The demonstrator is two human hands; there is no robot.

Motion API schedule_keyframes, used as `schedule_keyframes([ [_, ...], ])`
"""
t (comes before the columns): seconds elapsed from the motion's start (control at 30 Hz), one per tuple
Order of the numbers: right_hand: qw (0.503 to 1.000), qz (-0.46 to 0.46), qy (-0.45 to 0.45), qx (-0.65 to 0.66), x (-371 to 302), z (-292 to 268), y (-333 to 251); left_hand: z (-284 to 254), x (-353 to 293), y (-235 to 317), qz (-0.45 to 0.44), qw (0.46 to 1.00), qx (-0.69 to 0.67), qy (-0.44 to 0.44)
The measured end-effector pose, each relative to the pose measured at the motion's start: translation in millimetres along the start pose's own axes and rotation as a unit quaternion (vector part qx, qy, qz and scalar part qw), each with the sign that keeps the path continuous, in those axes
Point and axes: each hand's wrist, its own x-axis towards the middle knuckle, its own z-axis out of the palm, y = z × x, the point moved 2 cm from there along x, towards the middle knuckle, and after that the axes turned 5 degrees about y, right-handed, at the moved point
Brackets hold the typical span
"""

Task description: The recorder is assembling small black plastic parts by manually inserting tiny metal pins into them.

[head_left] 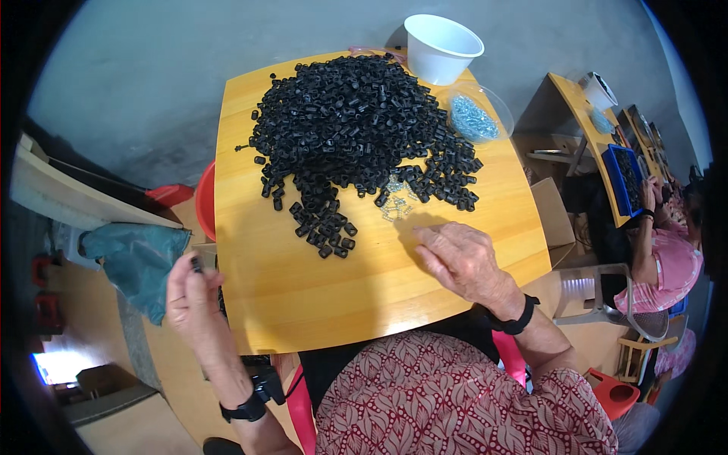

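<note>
My left hand (196,307) is raised past the left edge of the wooden table (318,303), its fingers pinched on a small black plastic piece (196,265). My right hand (464,262) is above the right part of the table, fingers curled together. Whatever its fingertips hold, if anything, is too small to make out. Just beyond them lies a little scatter of small silvery springs (396,206). Behind it rises a large heap of black plastic pieces (349,114), with a loose tongue of them spreading toward me.
A white tub (442,49) stands at the far right corner, beside a clear bowl of small metal parts (474,117). Left of the table are a red basin (205,201) and a green bag (136,258). Another person (667,258) sits at the right with a blue tray (623,178).
</note>
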Motion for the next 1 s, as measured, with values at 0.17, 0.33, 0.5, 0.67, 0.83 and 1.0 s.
schedule_keyframes([
  [0.17,1.000,0.007,0.002,-0.014,-4,-2,6,-84,23,-14,0.013,0.997,-0.055,0.042],
  [0.33,1.000,0.005,0.004,-0.027,-5,-4,10,-144,31,-41,-0.027,0.985,0.014,0.168],
  [0.5,0.999,0.033,-0.007,-0.019,-5,-11,13,-189,22,-81,-0.183,0.966,0.114,0.141],
  [0.67,0.999,0.037,-0.004,-0.020,-5,-18,12,-199,11,-103,-0.225,0.912,0.304,0.161],
  [0.83,0.998,0.041,-0.007,-0.044,-13,-19,18,-164,14,-78,-0.195,0.955,0.177,0.138],
  [1.0,0.996,0.035,-0.062,-0.056,-21,-19,25,-82,12,-27,-0.091,0.986,0.116,0.075],
])
